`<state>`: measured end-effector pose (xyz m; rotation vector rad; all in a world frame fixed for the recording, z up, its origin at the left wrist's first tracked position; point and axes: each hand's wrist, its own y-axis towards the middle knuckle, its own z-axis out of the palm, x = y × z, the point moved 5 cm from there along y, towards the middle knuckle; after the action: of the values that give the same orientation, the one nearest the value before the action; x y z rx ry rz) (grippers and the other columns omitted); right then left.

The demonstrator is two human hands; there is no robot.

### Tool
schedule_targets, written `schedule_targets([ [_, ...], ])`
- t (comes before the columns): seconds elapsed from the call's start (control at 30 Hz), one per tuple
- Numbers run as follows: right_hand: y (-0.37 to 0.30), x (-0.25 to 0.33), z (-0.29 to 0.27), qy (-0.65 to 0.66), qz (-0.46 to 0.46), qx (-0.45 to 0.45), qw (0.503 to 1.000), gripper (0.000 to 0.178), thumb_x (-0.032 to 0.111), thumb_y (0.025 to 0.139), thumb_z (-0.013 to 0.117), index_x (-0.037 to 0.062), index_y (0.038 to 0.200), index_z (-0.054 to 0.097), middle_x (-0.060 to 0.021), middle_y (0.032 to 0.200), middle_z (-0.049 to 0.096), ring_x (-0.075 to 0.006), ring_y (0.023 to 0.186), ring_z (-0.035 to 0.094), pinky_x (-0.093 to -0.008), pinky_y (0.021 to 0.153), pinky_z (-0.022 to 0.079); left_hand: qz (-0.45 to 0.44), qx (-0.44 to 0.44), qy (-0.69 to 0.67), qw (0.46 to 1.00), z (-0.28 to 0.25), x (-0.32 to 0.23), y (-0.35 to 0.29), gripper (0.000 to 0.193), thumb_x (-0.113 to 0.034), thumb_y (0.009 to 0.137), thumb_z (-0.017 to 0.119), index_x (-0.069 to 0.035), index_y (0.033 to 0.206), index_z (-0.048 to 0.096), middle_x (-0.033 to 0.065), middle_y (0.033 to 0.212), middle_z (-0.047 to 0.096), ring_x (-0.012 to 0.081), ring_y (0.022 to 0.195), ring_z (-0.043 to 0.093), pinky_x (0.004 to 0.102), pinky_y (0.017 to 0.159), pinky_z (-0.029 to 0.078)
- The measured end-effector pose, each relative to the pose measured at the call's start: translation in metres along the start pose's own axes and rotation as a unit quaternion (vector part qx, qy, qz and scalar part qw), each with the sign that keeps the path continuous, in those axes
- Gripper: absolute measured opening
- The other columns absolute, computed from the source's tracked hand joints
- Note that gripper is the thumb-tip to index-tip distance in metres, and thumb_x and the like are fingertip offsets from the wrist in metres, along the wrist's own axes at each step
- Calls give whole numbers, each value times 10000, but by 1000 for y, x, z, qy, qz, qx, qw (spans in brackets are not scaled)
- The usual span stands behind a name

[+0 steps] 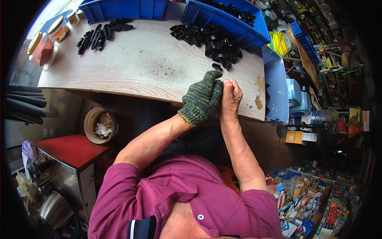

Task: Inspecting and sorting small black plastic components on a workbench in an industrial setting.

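Observation:
My left hand (202, 96), in a green and black knitted glove, is closed near the front edge of the table at the right. A small black plastic part (216, 67) pokes out past the gloved fingertips. Right beside it, my bare right hand (231, 97) is closed, with thumb and fingers pressed together; whatever they grip is hidden. Just beyond both hands lies a heap of black plastic parts (211, 40). Farther left on the tabletop rest several longer black strips (96, 36), some side by side.
The pale wooden table (131, 67) has worn spots. Blue bins (125, 11) stand along its far edge, and another bin (248, 30) holds black parts. Lidded jars (41, 49) stand at the left. Below are a waste bucket (88, 124) and a red-topped cabinet (71, 149). A light blue tub (276, 85) adjoins the right end.

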<state>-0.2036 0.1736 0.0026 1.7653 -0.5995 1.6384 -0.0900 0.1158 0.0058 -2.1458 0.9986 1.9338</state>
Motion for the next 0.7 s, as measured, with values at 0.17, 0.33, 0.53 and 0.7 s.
schedule_targets([
  [0.17,-1,0,5,28,70,38,996,283,239,944,542,128,690,481,60,602,432,-58,491,426,-241,427,342,13,2,-64,998,-5,11,-1,349,-214,990,544,-77,1309,519,154,916,702,353,782,678,454,682,516],
  [0.33,29,8,-24,70,126,-84,986,243,249,924,509,59,772,517,-44,460,429,-154,374,452,-422,435,577,-67,-32,-187,980,-7,17,-4,367,-261,1026,530,-69,1338,507,55,784,660,121,679,601,306,605,490],
  [0.53,76,40,-112,36,60,-344,936,330,310,914,643,35,1049,520,-43,478,377,-189,434,486,-481,523,603,-70,-11,-162,984,-6,11,-2,287,-203,969,578,-61,1219,593,187,931,697,322,794,690,439,723,525],
  [0.7,60,5,-50,-2,129,-108,986,337,235,856,737,38,1059,555,-13,497,424,-133,399,460,-376,454,562,16,-29,-71,997,-10,7,-3,277,-126,944,600,-5,1193,617,204,1039,670,326,927,670,399,823,514],
])
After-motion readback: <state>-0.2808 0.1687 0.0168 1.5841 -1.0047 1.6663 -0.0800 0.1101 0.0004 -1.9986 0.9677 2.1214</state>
